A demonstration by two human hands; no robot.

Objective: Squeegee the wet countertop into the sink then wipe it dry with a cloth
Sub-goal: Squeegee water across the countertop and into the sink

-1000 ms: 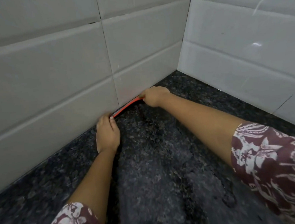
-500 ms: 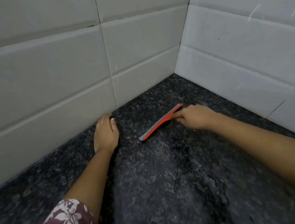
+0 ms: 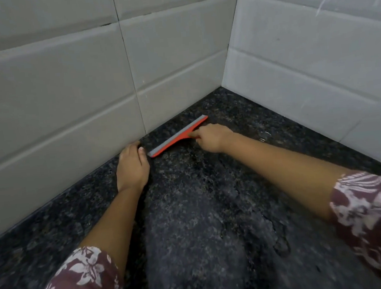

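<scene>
Squeegee (image 3: 177, 137) lies low on the dark speckled table (image 3: 202, 212), near the corner where two tiled walls meet, its long edge slanting from lower left to upper right. Its blade strip is grey along the far side and the body is red-orange.

At the far left, the left wall (image 3: 53, 87) of pale grey tiles runs down to the table edge. A patterned maroon sleeve (image 3: 79, 285) shows at the lower left, and the bare forearm reaches up from it. The left hand (image 3: 131, 168) rests flat on the table with fingers together, released and holding nothing; its fingertips touch the foot of the left wall. The thumb tip sits just beside the lower left end of the squeegee, and I cannot tell if they touch.

In the middle, the table looks wet, with a greyer, dull streak running from the squeegee toward the camera and darker shiny patches beside it.

To the right of the squeegee, the right hand (image 3: 210, 140) is clenched around the short handle that sticks out from the blade's middle, with the index finger laid along it. The right forearm stretches back to a second maroon sleeve (image 3: 371, 216) at the lower right edge. Behind it the right wall (image 3: 315, 52) of lighter tiles stands, with faint glints on the table near its foot.
</scene>
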